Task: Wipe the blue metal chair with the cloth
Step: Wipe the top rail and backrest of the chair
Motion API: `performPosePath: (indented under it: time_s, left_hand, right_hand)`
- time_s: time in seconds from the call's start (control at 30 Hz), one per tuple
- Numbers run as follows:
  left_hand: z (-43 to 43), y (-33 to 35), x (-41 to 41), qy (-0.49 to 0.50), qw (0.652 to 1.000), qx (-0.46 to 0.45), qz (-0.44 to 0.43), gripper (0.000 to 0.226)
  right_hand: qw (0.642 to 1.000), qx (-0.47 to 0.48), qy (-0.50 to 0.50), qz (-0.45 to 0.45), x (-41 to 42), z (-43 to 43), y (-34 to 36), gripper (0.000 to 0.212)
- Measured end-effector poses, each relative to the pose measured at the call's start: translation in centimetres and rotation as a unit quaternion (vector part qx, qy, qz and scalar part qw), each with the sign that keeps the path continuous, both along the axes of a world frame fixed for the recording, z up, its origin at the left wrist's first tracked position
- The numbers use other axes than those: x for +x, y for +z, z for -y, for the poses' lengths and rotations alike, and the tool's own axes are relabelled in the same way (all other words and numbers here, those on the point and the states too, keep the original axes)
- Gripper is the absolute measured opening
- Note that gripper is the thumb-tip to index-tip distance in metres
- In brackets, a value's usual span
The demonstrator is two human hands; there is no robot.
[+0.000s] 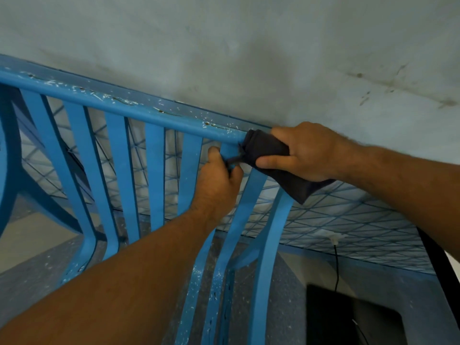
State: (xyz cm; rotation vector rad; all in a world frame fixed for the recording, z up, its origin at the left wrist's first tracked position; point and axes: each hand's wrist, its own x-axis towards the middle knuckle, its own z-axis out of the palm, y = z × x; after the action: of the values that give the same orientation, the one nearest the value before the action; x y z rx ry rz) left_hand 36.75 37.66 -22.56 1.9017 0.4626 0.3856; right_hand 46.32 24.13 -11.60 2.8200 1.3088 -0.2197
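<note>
Hands, both centre right of the frame, both on the cloth. Your right hand (306,153): fingers and thumb curled round the dark cloth (271,160), holding it against the end of the top rail. Your left hand (220,178): curled, pinching a loose end of the cloth just below the rail, beside a slat. Blue metal chair (124,107) — rail runs from upper left to centre right, paint chipped; slats drop toward lower centre. Grey wall (249,46) — upper frame.

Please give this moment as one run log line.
right hand: grips dark grey cloth on top rail of blue metal chair | left hand: pinches cloth's loose end | step: rail wipe
</note>
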Motion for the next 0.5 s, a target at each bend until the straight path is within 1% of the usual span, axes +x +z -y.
performPosePath:
  time_s: [0.1,0.17,0.3,0.37,0.43,0.5]
  left_hand:
    - [0.1,0.0,0.0,0.012,1.000,0.002,-0.001,0.016]
    - [0.1,0.1,0.0,0.013,1.000,0.017,0.001,0.016]
    - [0.4,0.4,-0.1,0.012,1.000,0.006,-0.013,0.017]
    - [0.3,0.7,-0.2,0.009,0.999,-0.010,-0.031,0.019]
    - [0.0,0.9,-0.7,-0.007,0.999,-0.018,-0.049,0.020]
    - [-0.8,1.2,-2.1,-0.029,0.998,0.032,-0.053,0.027]
  right_hand:
    - [0.999,0.025,-0.027,0.026,-0.3,-1.1,-0.2,0.072]
    - [0.997,0.031,-0.049,0.047,-0.6,-1.5,-0.5,0.075]
    - [0.991,0.061,-0.052,0.107,-1.2,-0.7,-1.4,0.073]
    - [0.984,0.139,-0.062,0.090,-1.4,0.4,-2.1,0.070]
    - [0.971,0.222,-0.034,0.083,-1.4,1.8,-2.9,0.065]
    - [0.967,0.242,0.007,0.083,-1.2,2.9,-3.5,0.059]
